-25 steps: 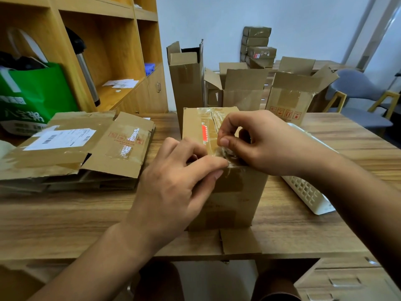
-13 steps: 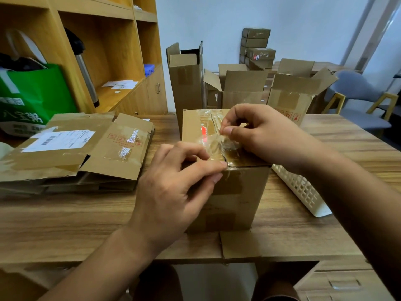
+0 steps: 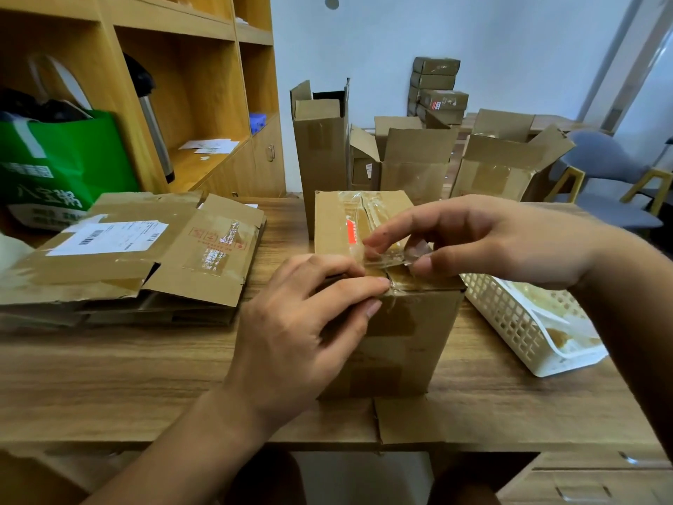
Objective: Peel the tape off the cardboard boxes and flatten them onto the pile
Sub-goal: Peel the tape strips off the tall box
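The right hand (image 3: 502, 242), pinching the tape (image 3: 386, 258), has lifted it further off the seam toward 3 o'clock, while the left hand (image 3: 302, 329) grips the near top edge of the box (image 3: 393, 344), which stands mid-table with the pile (image 3: 120, 256) at its 9 o'clock, so peeling looks well begun.

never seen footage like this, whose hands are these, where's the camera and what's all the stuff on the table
No machine here: these are a person's two bare hands, filmed by one camera worn on the head, looking forward and down. The left hand grips the top edge of a cardboard box standing on the wooden table; the right hand pinches clear tape lifted from its top. To the left lies a pile of flattened boxes, to the right a white basket, and open boxes stand behind.
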`<state>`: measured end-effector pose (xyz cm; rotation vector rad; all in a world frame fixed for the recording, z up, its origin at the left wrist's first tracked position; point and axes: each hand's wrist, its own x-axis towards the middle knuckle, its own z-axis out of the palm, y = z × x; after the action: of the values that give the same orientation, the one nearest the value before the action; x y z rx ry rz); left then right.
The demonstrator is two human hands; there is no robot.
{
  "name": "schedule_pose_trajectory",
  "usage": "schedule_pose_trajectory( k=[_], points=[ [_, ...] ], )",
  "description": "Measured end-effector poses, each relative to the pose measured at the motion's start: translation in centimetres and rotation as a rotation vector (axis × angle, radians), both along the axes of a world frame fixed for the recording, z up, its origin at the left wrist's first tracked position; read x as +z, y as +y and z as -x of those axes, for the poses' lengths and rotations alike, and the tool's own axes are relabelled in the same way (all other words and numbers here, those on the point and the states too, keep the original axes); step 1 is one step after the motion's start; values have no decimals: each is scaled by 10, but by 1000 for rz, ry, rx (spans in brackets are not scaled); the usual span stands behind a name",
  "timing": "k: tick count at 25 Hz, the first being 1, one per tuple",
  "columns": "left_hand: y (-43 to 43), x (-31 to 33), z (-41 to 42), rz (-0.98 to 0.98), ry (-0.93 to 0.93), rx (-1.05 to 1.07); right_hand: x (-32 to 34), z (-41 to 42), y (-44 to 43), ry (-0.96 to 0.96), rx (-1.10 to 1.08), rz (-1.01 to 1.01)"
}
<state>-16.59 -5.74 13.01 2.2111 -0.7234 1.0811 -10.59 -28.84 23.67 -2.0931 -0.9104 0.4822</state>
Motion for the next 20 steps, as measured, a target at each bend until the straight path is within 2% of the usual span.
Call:
schedule_pose_trajectory(
  k=[3, 6, 9, 12, 17, 20],
  points=[
    [1, -1, -1, -1, 1, 3, 6, 1, 1, 18, 23, 36],
    [1, -3, -1, -5, -9, 1, -2, -3, 15, -276, -112, 168],
    [-2, -5, 1, 7, -11, -3, -9, -4, 30, -434, -225, 113],
    [-4, -5, 4, 17, -11, 15, -11, -11, 35, -381, -291, 30],
    [-6, -5, 4, 41, -21, 21, -20, -34, 44, -138, -553, -316],
    [-5, -4, 4, 38, -14, 10, -24, -39, 51, -75, -666, -448]
  ],
)
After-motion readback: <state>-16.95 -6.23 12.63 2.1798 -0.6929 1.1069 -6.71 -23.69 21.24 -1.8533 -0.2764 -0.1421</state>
